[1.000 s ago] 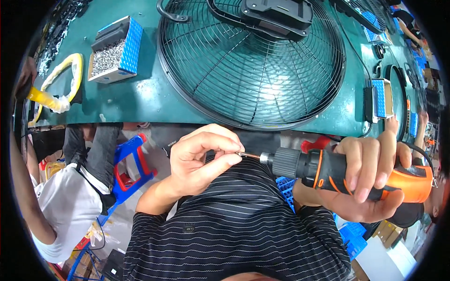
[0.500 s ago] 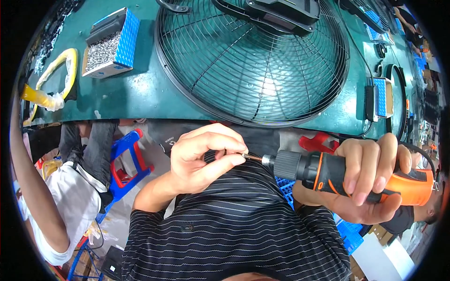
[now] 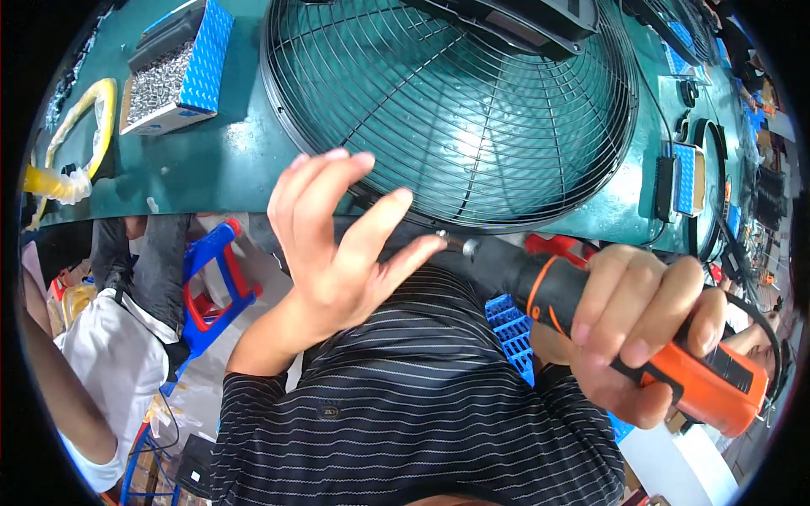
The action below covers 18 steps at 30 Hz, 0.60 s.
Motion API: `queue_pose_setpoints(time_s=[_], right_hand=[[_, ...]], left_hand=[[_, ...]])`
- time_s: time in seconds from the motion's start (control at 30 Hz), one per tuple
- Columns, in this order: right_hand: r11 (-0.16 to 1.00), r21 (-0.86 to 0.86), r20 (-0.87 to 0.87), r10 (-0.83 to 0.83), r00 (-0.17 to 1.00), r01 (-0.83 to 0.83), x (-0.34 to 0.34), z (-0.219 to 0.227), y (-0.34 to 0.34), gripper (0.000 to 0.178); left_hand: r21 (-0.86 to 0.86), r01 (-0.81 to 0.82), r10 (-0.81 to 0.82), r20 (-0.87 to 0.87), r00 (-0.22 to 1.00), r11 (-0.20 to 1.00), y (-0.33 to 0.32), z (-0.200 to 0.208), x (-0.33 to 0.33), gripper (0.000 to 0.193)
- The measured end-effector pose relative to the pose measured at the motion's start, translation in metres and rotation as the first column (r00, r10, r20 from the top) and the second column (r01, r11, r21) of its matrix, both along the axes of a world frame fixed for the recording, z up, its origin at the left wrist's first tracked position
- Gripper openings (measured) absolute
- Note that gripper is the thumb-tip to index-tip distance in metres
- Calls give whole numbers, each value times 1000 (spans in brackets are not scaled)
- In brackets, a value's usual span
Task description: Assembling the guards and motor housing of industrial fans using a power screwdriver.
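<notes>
My right hand (image 3: 645, 325) is wrapped round an orange and black corded electric screwdriver (image 3: 548, 291), its bit aimed left and slightly up at the table edge. A small silver screw (image 3: 441, 234) sits at the tip of the bit. My left hand (image 3: 333, 244) has its fingers spread, the thumb tip close beside the screw; whether they touch I cannot tell. Just beyond both hands, a round black wire fan guard (image 3: 460, 126) lies on the green table, with a black housing (image 3: 523, 25) at its middle.
On the green table (image 3: 202, 181) at left stand a blue and white box of screws (image 3: 198, 76) and a yellow ring-shaped item (image 3: 105, 118). Another small blue box (image 3: 688, 179) is at right. A person in a white shirt (image 3: 118, 354) sits at left, near a blue and red stool (image 3: 211, 287).
My left fingers have opened from their pinch at the screw. The screwdriver has tilted, its tip rising toward the guard with the screw on it. The table appears shifted slightly left and up.
</notes>
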State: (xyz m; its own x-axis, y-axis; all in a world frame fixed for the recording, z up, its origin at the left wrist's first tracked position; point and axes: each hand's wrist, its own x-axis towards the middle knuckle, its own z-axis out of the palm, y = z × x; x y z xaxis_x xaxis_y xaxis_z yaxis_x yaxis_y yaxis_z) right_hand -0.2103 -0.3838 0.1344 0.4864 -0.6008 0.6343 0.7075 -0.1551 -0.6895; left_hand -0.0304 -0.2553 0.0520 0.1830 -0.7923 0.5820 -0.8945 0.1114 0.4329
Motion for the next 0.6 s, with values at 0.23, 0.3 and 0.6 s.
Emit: queue_pose_setpoints(time_s=[0.23,0.3,0.6], right_hand=[[993,27,-163,121,979,-118,17,1,-16,48],[985,-20,-199,163,966,-171,20,1,-23,50],[921,-97,-428,304,851,-378,44,16,-39,55]], left_hand=[[84,45,-43,-23,999,995,-11,-2,8,62],[87,42,-42,-5,999,995,-9,-3,9,62],[204,223,-231,17,973,953,-24,22,35,77]])
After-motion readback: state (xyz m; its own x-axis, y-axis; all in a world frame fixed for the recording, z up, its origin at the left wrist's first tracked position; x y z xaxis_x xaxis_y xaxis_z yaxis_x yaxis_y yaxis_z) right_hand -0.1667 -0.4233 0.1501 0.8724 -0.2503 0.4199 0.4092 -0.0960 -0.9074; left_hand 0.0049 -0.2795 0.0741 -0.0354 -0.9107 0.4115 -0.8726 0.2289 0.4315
